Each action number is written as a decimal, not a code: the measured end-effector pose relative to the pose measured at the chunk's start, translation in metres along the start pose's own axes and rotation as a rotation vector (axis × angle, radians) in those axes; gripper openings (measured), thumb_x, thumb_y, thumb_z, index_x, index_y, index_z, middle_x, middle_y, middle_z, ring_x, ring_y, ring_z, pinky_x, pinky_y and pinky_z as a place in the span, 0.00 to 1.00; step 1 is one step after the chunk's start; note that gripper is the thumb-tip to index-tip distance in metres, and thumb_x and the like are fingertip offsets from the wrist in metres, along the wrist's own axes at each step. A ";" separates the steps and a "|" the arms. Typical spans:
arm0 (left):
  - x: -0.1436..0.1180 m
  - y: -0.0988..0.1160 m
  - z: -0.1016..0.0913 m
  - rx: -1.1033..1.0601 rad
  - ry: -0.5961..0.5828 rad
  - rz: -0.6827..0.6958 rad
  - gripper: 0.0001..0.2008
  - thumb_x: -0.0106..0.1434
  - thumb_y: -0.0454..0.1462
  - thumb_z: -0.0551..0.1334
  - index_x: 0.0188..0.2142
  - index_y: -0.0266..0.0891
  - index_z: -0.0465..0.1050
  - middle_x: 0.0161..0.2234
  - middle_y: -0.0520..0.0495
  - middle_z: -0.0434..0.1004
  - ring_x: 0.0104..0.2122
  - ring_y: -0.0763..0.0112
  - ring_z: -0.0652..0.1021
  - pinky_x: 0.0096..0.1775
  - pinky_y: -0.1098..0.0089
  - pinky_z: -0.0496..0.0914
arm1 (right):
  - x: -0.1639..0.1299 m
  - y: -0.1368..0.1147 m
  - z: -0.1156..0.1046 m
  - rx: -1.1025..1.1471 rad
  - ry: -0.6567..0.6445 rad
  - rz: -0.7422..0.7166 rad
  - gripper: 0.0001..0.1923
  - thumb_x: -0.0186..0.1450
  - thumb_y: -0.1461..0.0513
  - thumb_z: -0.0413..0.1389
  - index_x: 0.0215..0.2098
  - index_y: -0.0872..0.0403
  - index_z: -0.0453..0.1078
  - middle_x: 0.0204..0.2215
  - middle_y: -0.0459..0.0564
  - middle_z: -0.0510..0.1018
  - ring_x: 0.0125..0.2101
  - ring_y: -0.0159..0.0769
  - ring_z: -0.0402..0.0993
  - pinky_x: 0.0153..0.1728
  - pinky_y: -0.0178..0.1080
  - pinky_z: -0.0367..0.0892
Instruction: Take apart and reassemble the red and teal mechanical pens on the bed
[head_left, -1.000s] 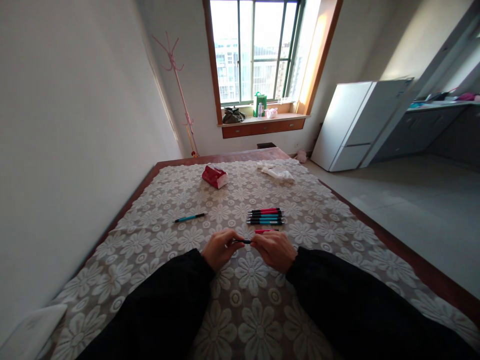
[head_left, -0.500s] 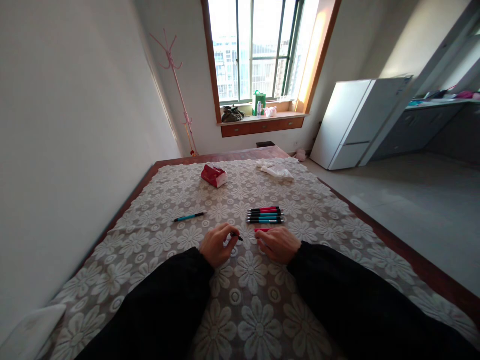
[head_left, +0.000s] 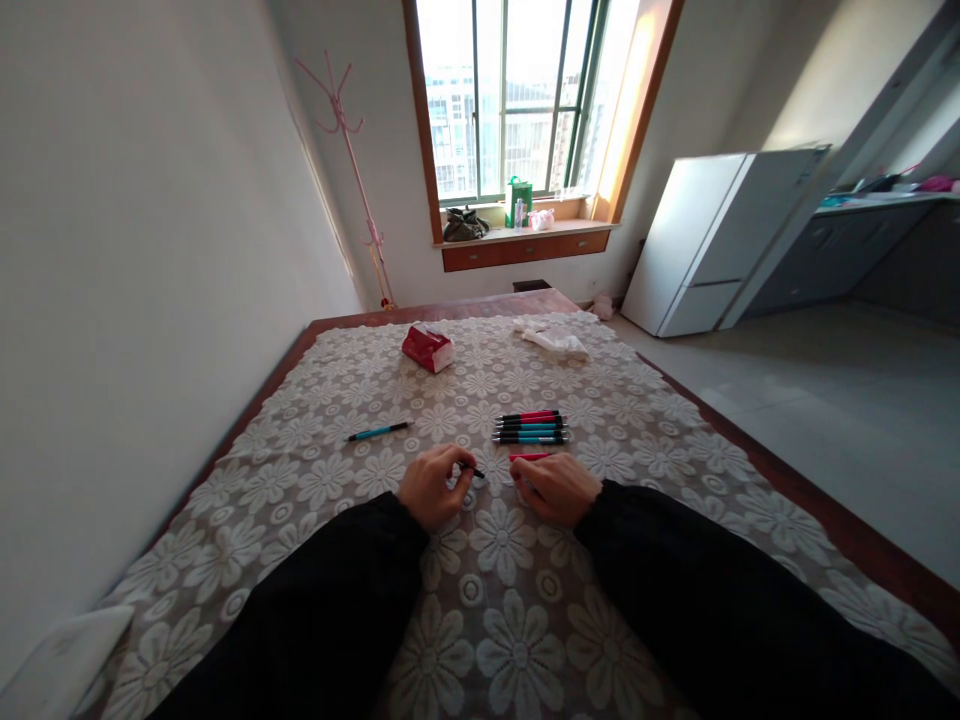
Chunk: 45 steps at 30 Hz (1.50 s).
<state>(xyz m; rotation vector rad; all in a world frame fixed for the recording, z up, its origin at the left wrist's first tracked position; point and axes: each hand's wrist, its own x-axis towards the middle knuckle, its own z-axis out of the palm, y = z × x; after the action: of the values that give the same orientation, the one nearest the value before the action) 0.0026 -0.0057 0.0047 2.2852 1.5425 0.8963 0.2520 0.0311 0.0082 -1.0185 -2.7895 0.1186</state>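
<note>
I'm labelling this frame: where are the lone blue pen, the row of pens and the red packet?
lone blue pen (head_left: 379,432), head view, mid-barrel.
row of pens (head_left: 531,428), head view, middle of the bundle.
red packet (head_left: 427,349), head view, its top face.

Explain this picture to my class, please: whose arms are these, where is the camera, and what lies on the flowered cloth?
The camera sits on a person's head, looking forward and down, so the black-sleeved arms are their own. The left hand pinches a small black pen part. The right hand rests on a red pen piece. On the lace tablecloth beyond lie a row of red and blue pens, a single blue pen, a red tissue pack and a crumpled white cloth.
</note>
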 end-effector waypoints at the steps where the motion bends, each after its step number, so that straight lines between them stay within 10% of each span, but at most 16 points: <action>1: 0.000 0.000 0.000 0.004 -0.009 -0.012 0.06 0.62 0.33 0.61 0.39 0.42 0.74 0.35 0.51 0.78 0.30 0.71 0.74 0.35 0.69 0.67 | 0.000 0.000 -0.001 0.001 -0.005 0.004 0.09 0.70 0.61 0.47 0.42 0.53 0.69 0.29 0.49 0.81 0.27 0.35 0.73 0.28 0.38 0.49; 17: 0.001 0.002 -0.002 0.146 -0.072 0.128 0.14 0.62 0.35 0.65 0.48 0.48 0.76 0.53 0.48 0.76 0.56 0.56 0.71 0.57 0.53 0.64 | 0.001 -0.008 -0.002 -0.002 -0.005 0.016 0.12 0.72 0.60 0.44 0.42 0.53 0.69 0.31 0.49 0.81 0.28 0.35 0.75 0.28 0.38 0.47; 45: 0.003 -0.002 0.001 0.096 -0.096 0.213 0.02 0.66 0.36 0.65 0.38 0.45 0.78 0.42 0.50 0.82 0.50 0.62 0.76 0.53 0.58 0.66 | 0.002 -0.017 -0.005 0.012 -0.036 0.033 0.13 0.73 0.60 0.43 0.43 0.53 0.68 0.32 0.50 0.81 0.28 0.35 0.74 0.28 0.38 0.46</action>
<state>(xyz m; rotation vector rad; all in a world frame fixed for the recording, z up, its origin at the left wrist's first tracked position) 0.0028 -0.0019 0.0041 2.5577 1.3490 0.7636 0.2410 0.0191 0.0160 -1.0707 -2.8011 0.1585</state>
